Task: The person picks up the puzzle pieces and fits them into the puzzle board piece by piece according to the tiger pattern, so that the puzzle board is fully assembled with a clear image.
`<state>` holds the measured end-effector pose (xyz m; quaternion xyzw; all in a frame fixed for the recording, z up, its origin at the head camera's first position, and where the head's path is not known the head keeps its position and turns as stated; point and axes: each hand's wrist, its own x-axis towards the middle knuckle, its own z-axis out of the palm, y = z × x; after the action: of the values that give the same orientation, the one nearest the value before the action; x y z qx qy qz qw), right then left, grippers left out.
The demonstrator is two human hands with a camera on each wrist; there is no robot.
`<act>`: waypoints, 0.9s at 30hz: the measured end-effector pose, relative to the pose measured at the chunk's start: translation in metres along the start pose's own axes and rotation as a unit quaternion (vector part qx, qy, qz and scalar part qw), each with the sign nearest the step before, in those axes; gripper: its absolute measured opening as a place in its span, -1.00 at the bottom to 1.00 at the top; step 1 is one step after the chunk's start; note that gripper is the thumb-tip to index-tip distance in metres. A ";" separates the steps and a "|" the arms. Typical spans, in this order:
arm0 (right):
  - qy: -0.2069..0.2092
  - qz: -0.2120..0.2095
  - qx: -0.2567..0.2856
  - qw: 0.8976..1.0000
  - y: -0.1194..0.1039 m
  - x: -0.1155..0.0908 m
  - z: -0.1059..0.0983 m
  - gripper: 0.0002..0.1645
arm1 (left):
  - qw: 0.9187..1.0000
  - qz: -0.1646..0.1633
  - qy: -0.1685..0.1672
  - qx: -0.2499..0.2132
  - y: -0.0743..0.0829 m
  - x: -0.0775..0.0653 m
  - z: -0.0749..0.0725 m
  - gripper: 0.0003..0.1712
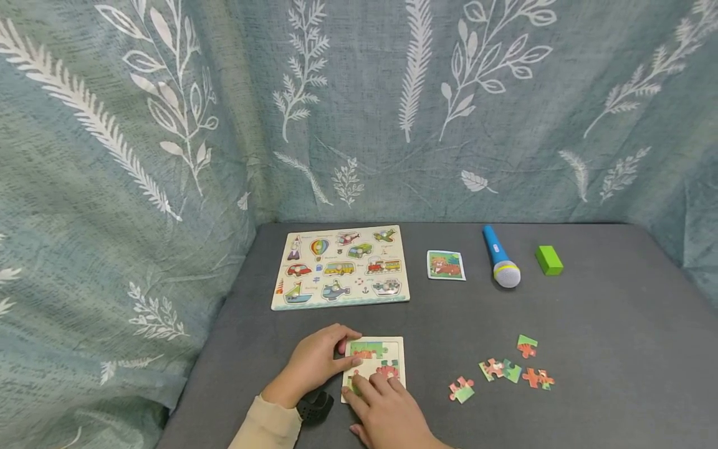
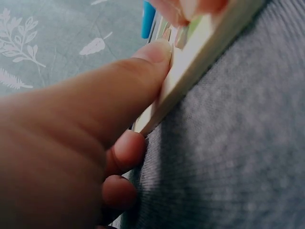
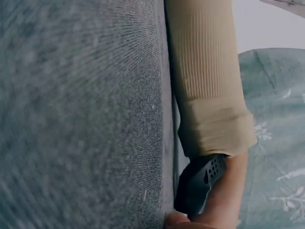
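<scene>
A small square jigsaw board (image 1: 396,343) with a pale wooden rim lies on the table in front of me. My left hand (image 1: 314,365) grips its left side. In the left wrist view the thumb (image 2: 155,51) lies on top of the rim, other fingers by the corner. Fingers of my right hand (image 1: 388,408) press on the lower left of the board, over a green puzzle piece partly hidden by them. Joined pieces (image 1: 367,349) fill the upper part, and a red and green piece (image 1: 388,369) sits at the right.
Loose jigsaw pieces (image 1: 499,370) lie to the right of the board. Behind are a vehicle peg puzzle (image 1: 341,299), a picture card (image 1: 445,265), a blue toy microphone (image 1: 496,247) and a green block (image 1: 548,260). A leaf-print curtain (image 1: 370,125) hangs at the back.
</scene>
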<state>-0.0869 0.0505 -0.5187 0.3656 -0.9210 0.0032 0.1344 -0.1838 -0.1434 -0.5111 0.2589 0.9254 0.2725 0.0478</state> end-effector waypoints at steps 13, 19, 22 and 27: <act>-0.014 0.087 0.162 0.983 0.079 -0.033 -0.035 -0.57 | 1.000 0.001 -0.003 -0.009 -0.003 -0.002 -0.001 -0.56; -0.108 0.163 0.286 0.938 0.129 -0.065 -0.036 -0.52 | 1.000 -0.010 -0.004 -0.008 -0.004 -0.002 0.000 -0.53; -0.104 0.158 0.329 0.925 0.135 -0.069 -0.034 -0.55 | 1.000 -0.005 0.000 -0.009 -0.005 -0.002 0.001 -0.53; -0.056 0.178 0.430 0.883 0.134 -0.058 -0.036 -0.78 | 1.000 0.002 0.000 -0.014 -0.003 0.000 0.002 -0.53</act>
<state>-0.1285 0.1914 -0.4859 0.2171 -0.8846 0.4026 -0.0909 -0.1843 -0.1444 -0.5146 0.2599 0.9210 0.2858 0.0507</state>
